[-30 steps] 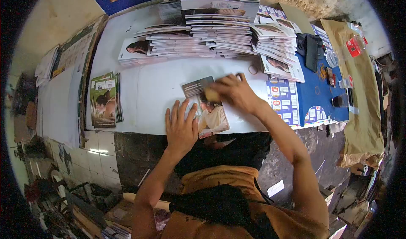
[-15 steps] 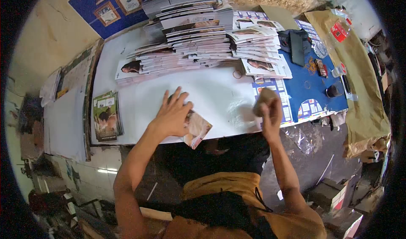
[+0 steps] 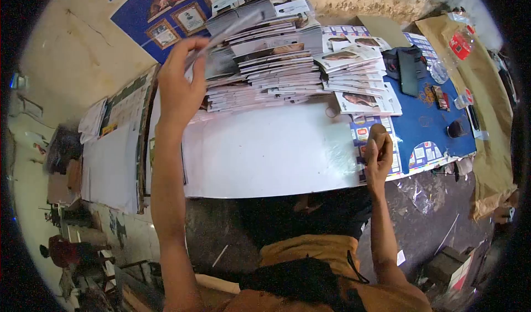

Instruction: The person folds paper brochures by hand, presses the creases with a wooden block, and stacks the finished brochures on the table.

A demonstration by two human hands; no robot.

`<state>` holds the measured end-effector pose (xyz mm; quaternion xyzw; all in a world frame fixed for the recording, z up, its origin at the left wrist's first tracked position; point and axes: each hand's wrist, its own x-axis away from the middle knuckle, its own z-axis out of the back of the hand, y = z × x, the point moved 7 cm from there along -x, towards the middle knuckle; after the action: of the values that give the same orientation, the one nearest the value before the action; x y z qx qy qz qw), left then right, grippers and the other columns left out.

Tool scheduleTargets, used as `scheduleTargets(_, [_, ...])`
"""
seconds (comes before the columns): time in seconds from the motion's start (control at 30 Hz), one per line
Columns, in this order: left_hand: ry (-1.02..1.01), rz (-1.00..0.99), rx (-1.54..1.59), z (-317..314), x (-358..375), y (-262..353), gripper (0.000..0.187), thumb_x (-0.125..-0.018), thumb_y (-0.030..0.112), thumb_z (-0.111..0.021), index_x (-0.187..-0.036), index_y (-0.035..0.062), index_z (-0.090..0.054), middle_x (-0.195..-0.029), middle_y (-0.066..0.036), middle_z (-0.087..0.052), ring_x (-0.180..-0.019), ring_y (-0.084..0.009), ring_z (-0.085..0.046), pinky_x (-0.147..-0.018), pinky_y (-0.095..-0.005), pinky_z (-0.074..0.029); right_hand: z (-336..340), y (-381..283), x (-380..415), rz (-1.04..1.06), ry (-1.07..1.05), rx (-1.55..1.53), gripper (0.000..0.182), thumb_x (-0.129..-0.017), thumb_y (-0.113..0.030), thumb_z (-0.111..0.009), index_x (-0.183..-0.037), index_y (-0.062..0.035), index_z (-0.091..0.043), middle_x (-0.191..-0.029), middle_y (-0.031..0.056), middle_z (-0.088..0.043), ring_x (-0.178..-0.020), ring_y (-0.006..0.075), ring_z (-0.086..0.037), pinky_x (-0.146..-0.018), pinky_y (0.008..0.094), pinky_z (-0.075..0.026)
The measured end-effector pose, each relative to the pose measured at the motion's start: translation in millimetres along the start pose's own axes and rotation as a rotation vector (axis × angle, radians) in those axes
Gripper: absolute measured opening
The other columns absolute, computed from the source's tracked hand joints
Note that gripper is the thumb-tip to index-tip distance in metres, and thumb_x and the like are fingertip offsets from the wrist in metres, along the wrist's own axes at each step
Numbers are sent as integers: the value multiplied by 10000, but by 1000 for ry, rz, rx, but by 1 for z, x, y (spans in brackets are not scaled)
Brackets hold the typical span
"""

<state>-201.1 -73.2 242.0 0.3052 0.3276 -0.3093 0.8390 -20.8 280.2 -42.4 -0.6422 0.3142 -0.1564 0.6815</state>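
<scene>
My left hand (image 3: 182, 85) is raised at the left end of the tall stacks of printed booklets (image 3: 282, 63), its fingers closed on a thin sheet or booklet (image 3: 232, 29) seen almost edge-on and blurred. Over the table's right part, my right hand (image 3: 379, 157) is wrapped round a small brownish block (image 3: 378, 130). It hovers near the blue-and-white printed sheet (image 3: 362, 127), beside the white tabletop (image 3: 265, 151). Behind my left forearm, the green leaflets are mostly hidden.
Right of the stacks, a blue surface (image 3: 406, 124) bears a dark phone (image 3: 408, 75), rubber bands (image 3: 426, 95), a small box (image 3: 441, 98) and a dark cup (image 3: 456, 128). A red-labelled bottle (image 3: 462, 42) lies on brown paper (image 3: 495, 146). A blue poster (image 3: 138, 22) hangs behind.
My left hand has left the printed piece near the front edge and risen to the stacks, now with a thin sheet or booklet. The printed piece no longer shows there. The view has shifted.
</scene>
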Motion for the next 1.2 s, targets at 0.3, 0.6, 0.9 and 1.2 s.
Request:
scheduleTargets(0.3, [69,-353,171,-171,-30,100,268,-815,-55,-582,-1054,54,-635,-1056,-137,-629,-985,-347,-635,-863,-417,-529,2,-2,-1,79,45,51,434,-989,-129,-612,-1372,14,-466,-1151,107,-598,-993,148,-603,-808,275,-546])
scheduleTargets(0.6, [-294,-180,-172,-300,29,102,290,-820,87,-578,-1095,28,-648,-1126,-131,-638,-1078,-318,-597,-955,-503,-454,10,-9,6,183,138,56,462,-963,-55,-616,-1364,9,-395,-1214,134,-537,-1028,175,-594,-813,293,-541])
scheduleTargets(0.9, [-200,83,66,-139,110,46,610,-813,66,-670,-1390,14,-479,-1374,-220,-510,-1287,-391,-483,-1109,-471,-374,23,6,18,352,234,307,660,-849,-65,-759,-1385,6,-381,-1294,162,-495,-1162,251,-527,-1004,367,-450])
scheduleTargets(1.2, [-244,705,-845,47,297,-151,711,-911,368,-654,-1441,-49,-428,-1511,-259,-394,-1420,-433,-334,-1172,-511,-271,25,-14,14,252,324,237,856,-800,-56,-807,-1494,-34,-308,-1398,165,-458,-1289,290,-446,-1110,415,-346])
